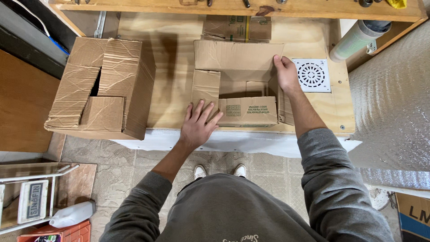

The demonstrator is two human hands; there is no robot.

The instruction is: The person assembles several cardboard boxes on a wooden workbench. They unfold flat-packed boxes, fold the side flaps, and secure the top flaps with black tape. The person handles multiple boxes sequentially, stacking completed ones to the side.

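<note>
An open brown cardboard box (239,58) stands on the plywood workbench (172,54) with its flaps spread. My left hand (198,124) lies flat, fingers apart, on the box's near left flap by the bench's front edge. My right hand (285,71) grips the right side flap of the same box, thumb over its edge. A second, crumpled cardboard box (105,85) with folded flaps stands at the bench's left end, apart from both hands.
A white round-holed drain grate (311,75) lies right of the box. A flattened carton (236,28) is behind it. A pale tube (356,39) leans at the back right. Bubble wrap (394,103) covers the right. A white jug (71,215) sits on the floor.
</note>
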